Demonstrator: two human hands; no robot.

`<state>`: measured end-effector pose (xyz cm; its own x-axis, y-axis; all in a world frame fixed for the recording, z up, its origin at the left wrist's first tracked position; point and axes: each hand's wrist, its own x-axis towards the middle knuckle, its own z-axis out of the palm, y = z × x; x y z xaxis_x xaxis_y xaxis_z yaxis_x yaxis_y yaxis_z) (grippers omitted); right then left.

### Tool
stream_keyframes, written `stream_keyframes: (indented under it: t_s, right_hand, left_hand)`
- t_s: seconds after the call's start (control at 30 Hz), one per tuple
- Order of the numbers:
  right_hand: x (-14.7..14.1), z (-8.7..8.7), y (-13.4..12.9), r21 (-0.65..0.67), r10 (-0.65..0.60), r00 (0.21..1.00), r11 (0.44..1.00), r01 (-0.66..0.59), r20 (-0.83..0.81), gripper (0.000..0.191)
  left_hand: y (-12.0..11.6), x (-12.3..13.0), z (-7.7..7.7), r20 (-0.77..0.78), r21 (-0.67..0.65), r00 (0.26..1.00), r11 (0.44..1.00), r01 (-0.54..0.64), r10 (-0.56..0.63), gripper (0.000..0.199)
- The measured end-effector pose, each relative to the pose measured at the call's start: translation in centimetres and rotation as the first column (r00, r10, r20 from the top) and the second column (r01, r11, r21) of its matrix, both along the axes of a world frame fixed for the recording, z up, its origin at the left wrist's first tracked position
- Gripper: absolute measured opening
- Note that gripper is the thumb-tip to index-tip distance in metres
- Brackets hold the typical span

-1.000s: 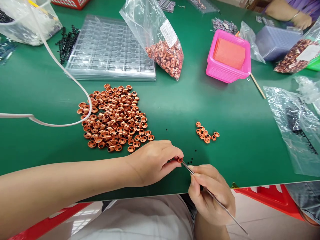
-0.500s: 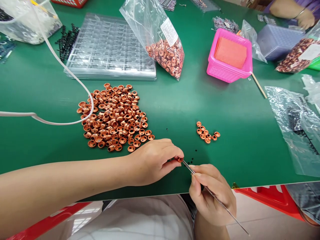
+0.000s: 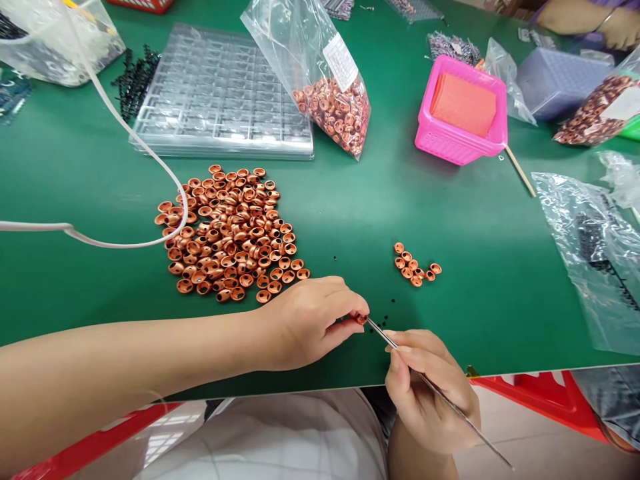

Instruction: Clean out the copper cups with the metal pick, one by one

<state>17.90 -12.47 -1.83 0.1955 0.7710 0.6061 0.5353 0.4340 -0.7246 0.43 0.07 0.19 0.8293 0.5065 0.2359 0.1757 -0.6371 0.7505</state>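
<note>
Between the thumb and fingertips of my left hand [image 3: 320, 317] is a small copper-coloured metal shell [image 3: 361, 319], mostly covered by the fingers. My right hand [image 3: 433, 387] pinches thin metal tweezers [image 3: 440, 395], whose tip reaches the held shell. Whether the tip is inside the shell's hole is too small to tell. Left of my hands lies a big pile of the same cup-shaped shells [image 3: 225, 233], each with a dark hole. A small group of shells [image 3: 416, 267] sits to the right. Several tiny black pieces [image 3: 385, 317] lie just beyond the tweezers.
Clear plastic trays [image 3: 220, 93] are stacked behind the pile, beside a bag of shells [image 3: 337, 110]. A white cable [image 3: 125, 127] loops across the left. Rightward stand a pink basket [image 3: 463, 143] and a plastic bag [image 3: 590, 267]. A co-worker's arm [image 3: 575, 17] rests far right.
My right hand and the tweezers have shifted slightly right and down, and the tweezers' prongs look closer together. My left hand stays nearly still with the shell.
</note>
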Motion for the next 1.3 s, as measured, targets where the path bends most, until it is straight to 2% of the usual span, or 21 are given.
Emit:
stream_keyframes:
  t_s: [0.6, 0.8, 1.3]
  right_hand:
    - [0.02, 0.14, 0.16, -0.046, 0.034, 0.999, 0.998, -0.034, 0.006, 0.044]
    - [-0.08, 0.06, 0.11, -0.037, -0.001, 1.0, 0.999, 0.001, 0.014, 0.042]
    - [-0.24, 0.46, 0.3, 0.011, 0.035, 0.998, 0.999, -0.035, 0.045, 0.043]
  left_hand:
    - [0.18, -0.05, 0.14, 0.009, -0.059, 1.0, 0.998, 0.016, -0.016, 0.009]
    - [0.15, -0.05, 0.14, 0.003, -0.071, 1.0, 0.997, 0.016, -0.016, 0.009]
    - [0.16, -0.07, -0.03, 0.01, -0.06, 1.0, 0.998, 0.022, -0.021, 0.008]
